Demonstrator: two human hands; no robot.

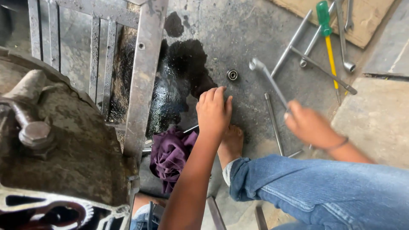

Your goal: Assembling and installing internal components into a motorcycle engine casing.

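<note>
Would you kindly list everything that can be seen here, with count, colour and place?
Socket wrench: one, silver, held by the right hand, blurred.
Bearing: one, dark with a metal ring, on the floor beyond the left hand.
Oil stain: one, black, on the concrete floor.
Rag: one, purple, beside the metal frame.
Metal frame: one, grey and rusty, left of centre.
Machine casing: one, grimy grey, bottom left.
Screwdriver: one, green handle with a yellow shaft, top right.
Long wrenches: several, silver, top right.
Cardboard: one piece, brown, top right.
Left hand: on the floor, fingers together.
Right hand: gripping the wrench.
Bare foot: one, centre.
</note>
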